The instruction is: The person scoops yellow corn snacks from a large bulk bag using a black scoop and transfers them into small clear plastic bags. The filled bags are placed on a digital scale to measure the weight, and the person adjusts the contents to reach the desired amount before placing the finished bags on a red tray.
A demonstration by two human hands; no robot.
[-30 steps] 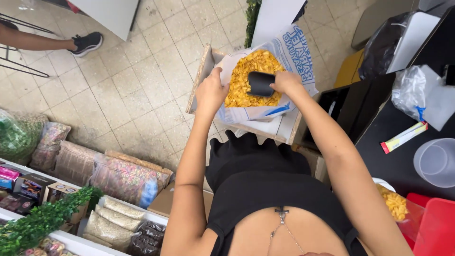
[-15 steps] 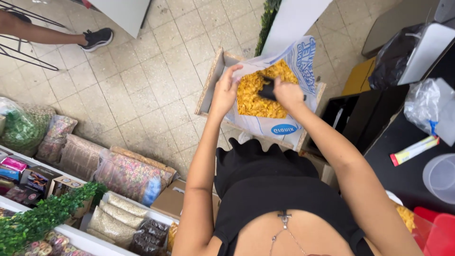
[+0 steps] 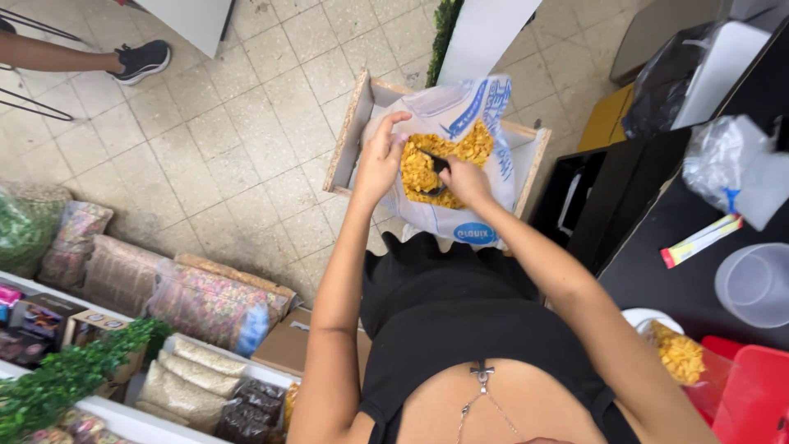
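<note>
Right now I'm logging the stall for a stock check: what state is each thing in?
Large plastic bag: open, partly full of yellow flakes, standing in a wooden crate.
Left hand: gripping the bag's rim.
Right hand: inside the bag, closed on a dark scoop.
Clear plastic cup: upright, looks empty.
Small bag of flakes: open, partly filled.
Packed bags on the shelf: sealed, lying down.

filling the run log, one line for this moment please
left hand holds bag rim | right hand holds dark scoop in yellow flakes
</note>
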